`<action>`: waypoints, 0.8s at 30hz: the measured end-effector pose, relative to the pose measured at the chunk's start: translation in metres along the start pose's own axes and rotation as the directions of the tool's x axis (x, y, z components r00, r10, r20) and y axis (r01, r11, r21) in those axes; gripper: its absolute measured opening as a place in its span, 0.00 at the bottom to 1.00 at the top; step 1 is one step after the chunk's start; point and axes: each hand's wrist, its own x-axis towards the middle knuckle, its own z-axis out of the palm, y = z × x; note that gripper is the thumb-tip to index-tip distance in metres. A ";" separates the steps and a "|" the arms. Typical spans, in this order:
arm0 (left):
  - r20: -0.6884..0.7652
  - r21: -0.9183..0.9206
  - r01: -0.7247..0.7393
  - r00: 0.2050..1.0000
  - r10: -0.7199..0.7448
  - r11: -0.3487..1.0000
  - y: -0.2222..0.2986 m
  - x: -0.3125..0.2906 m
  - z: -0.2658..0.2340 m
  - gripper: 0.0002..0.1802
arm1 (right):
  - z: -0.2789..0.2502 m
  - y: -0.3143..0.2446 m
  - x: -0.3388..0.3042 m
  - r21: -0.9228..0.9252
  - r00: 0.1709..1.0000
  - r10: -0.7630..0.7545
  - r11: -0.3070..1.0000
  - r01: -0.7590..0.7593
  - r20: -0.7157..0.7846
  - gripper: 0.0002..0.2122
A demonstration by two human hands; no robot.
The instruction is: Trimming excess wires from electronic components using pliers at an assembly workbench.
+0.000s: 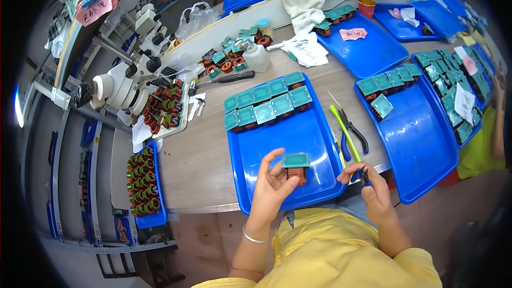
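My left hand [272, 186] pinches a copper-wound coil with a green board on top [296, 161], held above the bare front part of a blue tray [277, 144]. Rows of similar green-topped coils [263, 112] fill the back of that tray. My right hand [376, 192] is closed around small cutters [365, 175] with dark jaws and a blue handle, just past the tray's right front corner. The cutters are partly hidden by my fingers. Beyond them, black-jawed pliers [352, 131] lie beside a yellow-green stick [344, 132].
On the right stand a blue tray [421, 149] with green-topped coils and another packed tray [448, 82]. A microscope [120, 88], a screwdriver [234, 77] and a bottle [257, 58] stand or lie at the left and back. A tray of coils [144, 186] sits at the left edge. Another person's arm [498, 112] shows at far right.
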 end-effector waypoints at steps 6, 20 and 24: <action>0.126 -0.122 0.095 0.989 -0.080 0.988 0.019 -0.022 0.025 0.44 | 0.003 -0.023 0.008 0.043 0.997 -0.027 0.999 0.024 0.067 0.19; 0.257 -0.339 0.181 0.962 -0.094 0.923 0.023 -0.045 0.035 0.48 | 0.013 -0.042 0.005 0.232 0.981 0.057 0.968 -0.100 0.184 0.19; 0.188 -0.270 0.041 0.982 0.011 0.962 0.028 -0.051 0.035 0.44 | 0.013 -0.038 0.008 0.380 0.973 0.021 0.919 -0.109 0.231 0.18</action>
